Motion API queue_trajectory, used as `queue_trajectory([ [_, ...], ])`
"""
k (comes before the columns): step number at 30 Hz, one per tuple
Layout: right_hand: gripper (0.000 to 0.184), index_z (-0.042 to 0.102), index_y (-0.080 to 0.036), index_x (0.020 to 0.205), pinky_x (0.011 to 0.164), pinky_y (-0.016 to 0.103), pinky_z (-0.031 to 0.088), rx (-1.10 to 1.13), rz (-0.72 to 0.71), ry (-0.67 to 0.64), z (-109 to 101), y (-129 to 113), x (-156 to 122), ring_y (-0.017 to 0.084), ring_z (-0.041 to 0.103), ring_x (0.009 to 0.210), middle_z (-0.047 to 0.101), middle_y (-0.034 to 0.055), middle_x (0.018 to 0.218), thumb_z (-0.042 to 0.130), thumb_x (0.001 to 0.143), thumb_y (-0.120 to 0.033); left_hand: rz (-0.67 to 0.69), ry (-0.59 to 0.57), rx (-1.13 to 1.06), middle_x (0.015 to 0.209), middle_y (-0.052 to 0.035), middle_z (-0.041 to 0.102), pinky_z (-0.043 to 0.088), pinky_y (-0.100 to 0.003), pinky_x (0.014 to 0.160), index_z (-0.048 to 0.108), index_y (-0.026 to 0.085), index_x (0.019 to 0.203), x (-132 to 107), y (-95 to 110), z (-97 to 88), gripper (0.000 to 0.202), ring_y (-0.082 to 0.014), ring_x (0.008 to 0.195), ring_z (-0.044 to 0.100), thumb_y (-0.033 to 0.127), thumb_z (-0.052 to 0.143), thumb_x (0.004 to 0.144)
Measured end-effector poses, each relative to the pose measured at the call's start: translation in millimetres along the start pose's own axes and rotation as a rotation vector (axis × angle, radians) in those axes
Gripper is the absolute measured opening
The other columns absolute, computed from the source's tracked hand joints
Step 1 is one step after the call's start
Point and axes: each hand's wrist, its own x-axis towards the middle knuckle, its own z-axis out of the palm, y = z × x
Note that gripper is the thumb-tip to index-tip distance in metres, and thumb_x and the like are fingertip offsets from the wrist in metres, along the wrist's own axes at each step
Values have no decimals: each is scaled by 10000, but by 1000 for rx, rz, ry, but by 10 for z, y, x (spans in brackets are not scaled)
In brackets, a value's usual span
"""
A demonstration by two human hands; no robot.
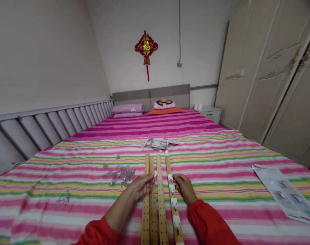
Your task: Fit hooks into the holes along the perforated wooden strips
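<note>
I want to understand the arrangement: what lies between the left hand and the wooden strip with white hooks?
In the head view: a small white piece in the left hand, then one perforated strip, then striped cloth up to the hooked strip.

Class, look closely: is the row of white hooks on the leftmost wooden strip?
No, the white hooks run along the rightmost strip, next to the right hand.

The left hand [141,186] holds a white piece [155,174], the right hand [185,188] seemingly touching a hook [170,177].
</note>
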Motion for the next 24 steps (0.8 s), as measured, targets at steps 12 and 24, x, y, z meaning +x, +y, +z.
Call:
queue_trajectory([
  [12,374,735,-141,770,374,196,246,84,34,-151,79,-261,-75,63,389,375,526,-52,424,817,541,-425,-53,-94,-187,603,-21,652,484,-156,525,640,99,757,312,-263,495,110,-68,512,591,190,696,783],
  [24,245,646,-163,640,388,195,295,85,32,-89,117,-329,182,71,426,373,553,-39,429,748,622,-384,260,176,380,619,-30,656,457,-221,595,674,116,721,749,-302,506,302,-104,563,577,405,629,796],
])
